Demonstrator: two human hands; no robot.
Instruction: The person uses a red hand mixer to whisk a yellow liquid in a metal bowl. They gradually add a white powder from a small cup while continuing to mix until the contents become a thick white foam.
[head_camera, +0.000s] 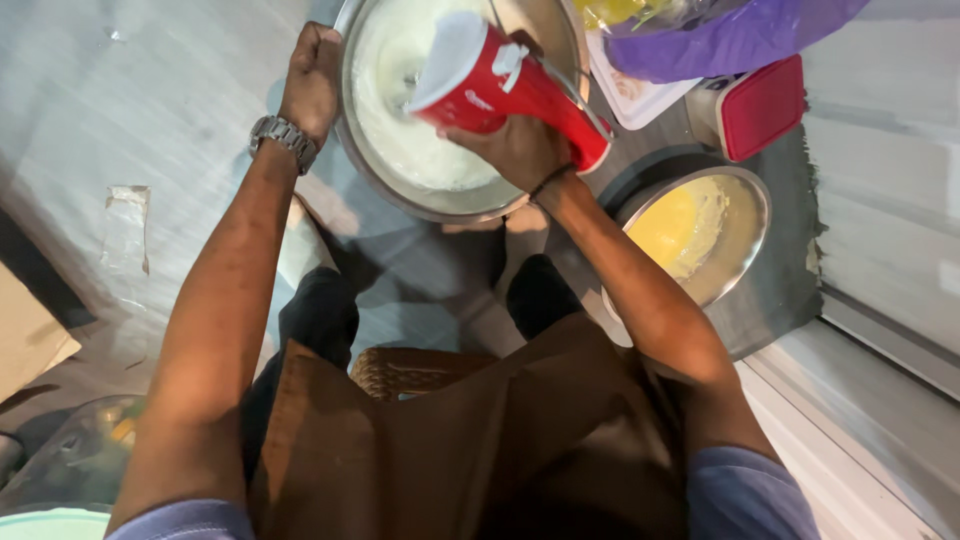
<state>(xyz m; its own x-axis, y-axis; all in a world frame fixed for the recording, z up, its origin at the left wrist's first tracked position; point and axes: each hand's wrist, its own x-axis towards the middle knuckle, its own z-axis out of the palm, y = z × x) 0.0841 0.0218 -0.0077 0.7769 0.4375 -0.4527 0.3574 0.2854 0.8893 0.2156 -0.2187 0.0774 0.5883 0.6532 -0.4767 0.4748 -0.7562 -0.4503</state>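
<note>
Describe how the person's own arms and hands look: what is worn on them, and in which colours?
Both arms are bare from the short blue-grey sleeves down. The left hand has no glove; a silver metal-link wristwatch sits on its wrist. The right hand is also bare, with a thin dark band around the wrist. No rings are visible.

Both arms reach forward and down from the shoulders, forearms bare, short blue sleeves at the upper arms. The left hand (312, 78) is curled, fingers folded over and knuckles up, its grip closed; a metal watch circles the wrist just behind that grip. The right hand (520, 150) is wrapped shut from below, palm turned upward, with a thin dark band on the wrist just behind it. The right elbow bends outward.
</note>
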